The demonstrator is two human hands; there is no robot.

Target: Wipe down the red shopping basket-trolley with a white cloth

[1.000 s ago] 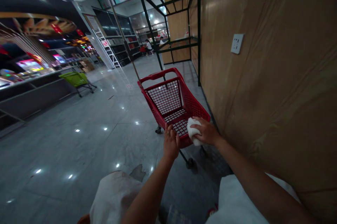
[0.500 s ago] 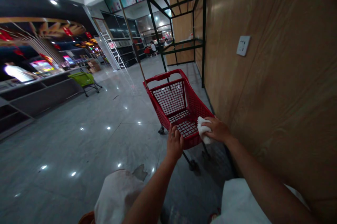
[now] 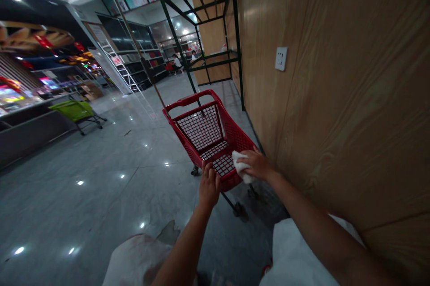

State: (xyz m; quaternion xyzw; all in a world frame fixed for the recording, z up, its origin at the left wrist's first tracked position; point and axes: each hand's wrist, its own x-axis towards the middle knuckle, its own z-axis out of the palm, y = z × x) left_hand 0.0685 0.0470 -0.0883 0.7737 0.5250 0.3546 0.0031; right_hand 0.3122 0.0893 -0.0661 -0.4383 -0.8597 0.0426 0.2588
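Note:
A red plastic shopping cart [image 3: 201,127] with a grid basket stands in front of me, its handle end farther away. On the near left corner of its rim rests my left hand [image 3: 209,184], fingers curled over the edge. My right hand [image 3: 255,165] holds a white cloth [image 3: 240,164] against the near right part of the rim. The palm side of both hands is hidden. Under the basket, the cart's front wheel [image 3: 238,209] touches the grey floor.
To the right runs a wood-panelled wall [image 3: 322,97] with a white socket [image 3: 281,58]. A dark metal frame [image 3: 238,44] stands behind the cart. A long pole [image 3: 134,44] slants up from near its handle. Further left are a green cart [image 3: 74,110], a counter [image 3: 30,129] and a ladder [image 3: 122,68].
My view has turned to the right, so everything appears shifted left. Both hands keep their places on the cart's near rim, and the cloth stays in my right hand.

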